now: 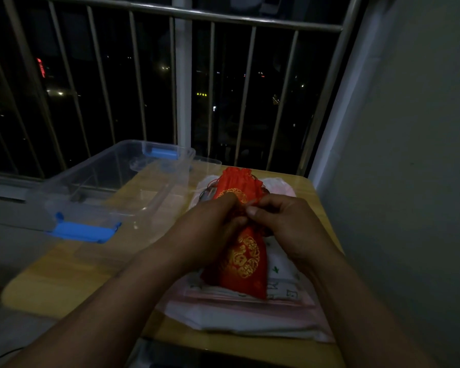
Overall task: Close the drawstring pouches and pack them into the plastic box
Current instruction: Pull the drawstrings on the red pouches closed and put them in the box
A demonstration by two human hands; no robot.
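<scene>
The left hand [210,221] and right hand [282,221] pinched the drawstring [252,205] at the red pouch [246,261] neck, closing it; a lift into the open plastic box [112,187] seemed next

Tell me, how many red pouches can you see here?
2. The near pouch rests on the cloths, its neck held by the left hand and right hand. The far pouch lies just beyond the hands. More may be hidden under them.
</scene>
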